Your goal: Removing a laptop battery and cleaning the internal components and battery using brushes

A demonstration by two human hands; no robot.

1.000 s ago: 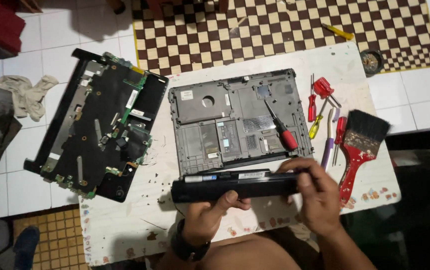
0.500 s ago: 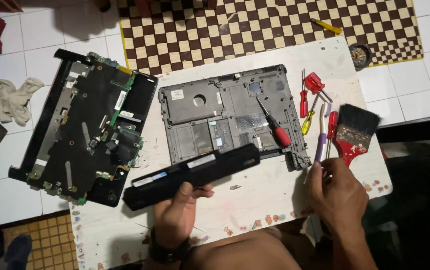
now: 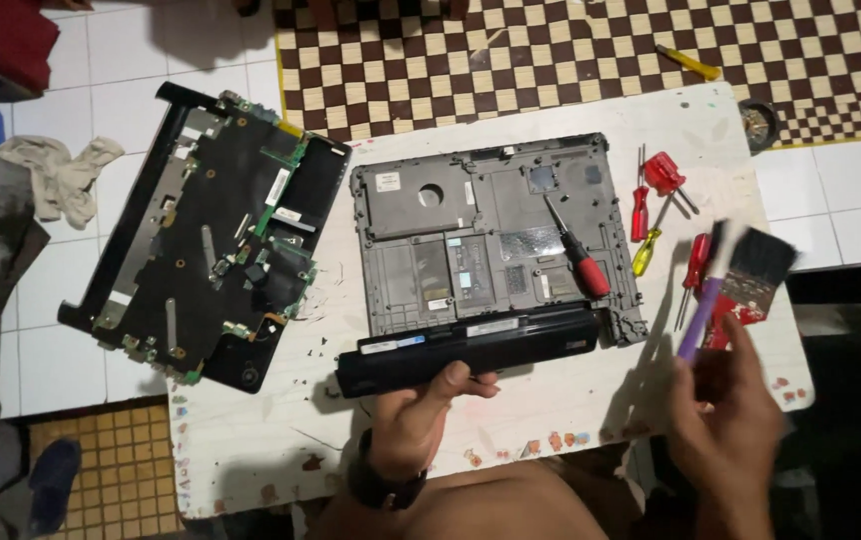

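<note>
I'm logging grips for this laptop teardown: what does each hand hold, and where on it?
The left hand grips the long black laptop battery near its middle. The right hand holds a purple-handled tool by its lower handle; motion blur hides the exact grip.

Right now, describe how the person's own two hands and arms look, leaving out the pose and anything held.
Both arms are bare, with no sleeves or gloves. The left hand has a dark band, probably a wristwatch, around its wrist. The right hand is motion-blurred; no ring, band or marking can be made out on it.
</note>
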